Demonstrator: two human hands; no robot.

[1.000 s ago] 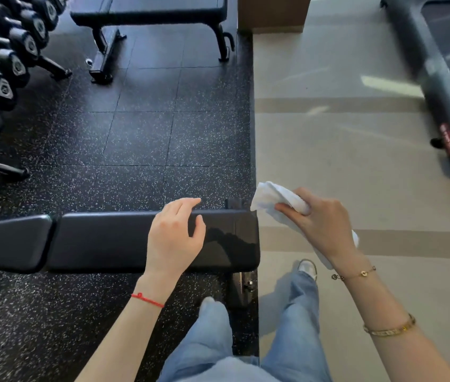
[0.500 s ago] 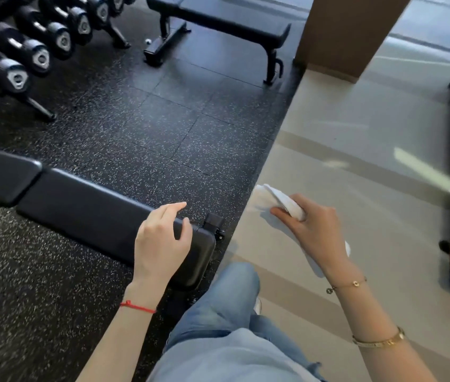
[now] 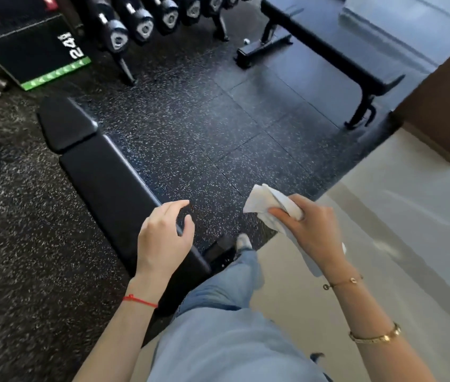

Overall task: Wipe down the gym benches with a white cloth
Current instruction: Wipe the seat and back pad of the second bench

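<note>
A black padded gym bench (image 3: pixel 108 180) runs diagonally from upper left down to my legs. My left hand (image 3: pixel 163 238) hovers over its near end, fingers apart and holding nothing. My right hand (image 3: pixel 309 230) is off to the right of the bench, above the floor, shut on a crumpled white cloth (image 3: pixel 265 202); part of the cloth hangs below my wrist. A second black bench (image 3: pixel 325 42) stands at the upper right on the speckled rubber floor.
A rack of black dumbbells (image 3: pixel 141 26) lines the top. A black plyo box (image 3: pixel 31 51) with a green edge sits at the upper left. A brown pillar (image 3: pixel 444 106) rises at the right. Pale smooth flooring (image 3: pixel 397 230) lies to the right. My jeans-clad legs (image 3: pixel 232 326) fill the bottom.
The view has swung left, so the near bench now lies diagonally. My left hand has lifted off the bench end. My right hand still holds the cloth, clear of the bench.
</note>
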